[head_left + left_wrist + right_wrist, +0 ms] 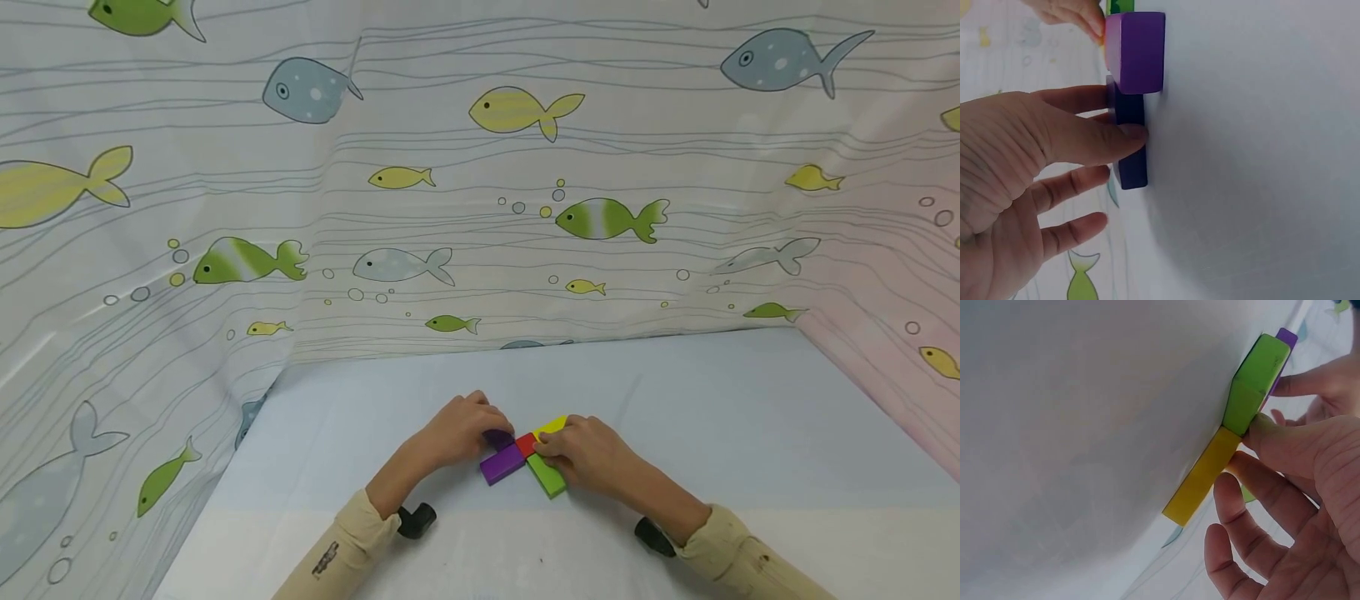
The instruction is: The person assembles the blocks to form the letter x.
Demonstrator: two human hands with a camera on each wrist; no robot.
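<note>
Several rectangular blocks lie flat in a pinwheel around a small red block (527,445). My left hand (461,429) pinches a dark blue block (1132,144) between thumb and fingers, its inner end against the pinwheel's middle. Just nearer than it lies a purple block (502,463). On the other side, my right hand (592,454) holds a yellow block (1202,478), thumb by the middle and a fingertip on the block; its fingers partly cover that block in the head view. The lime green block (547,476) points toward the near side, below the right hand.
A white tabletop (337,417) lies under the blocks. Fish-patterned sheeting (480,250) hangs behind it and along both sides. Black wrist devices show beneath the left cuff (417,521) and the right cuff (655,537).
</note>
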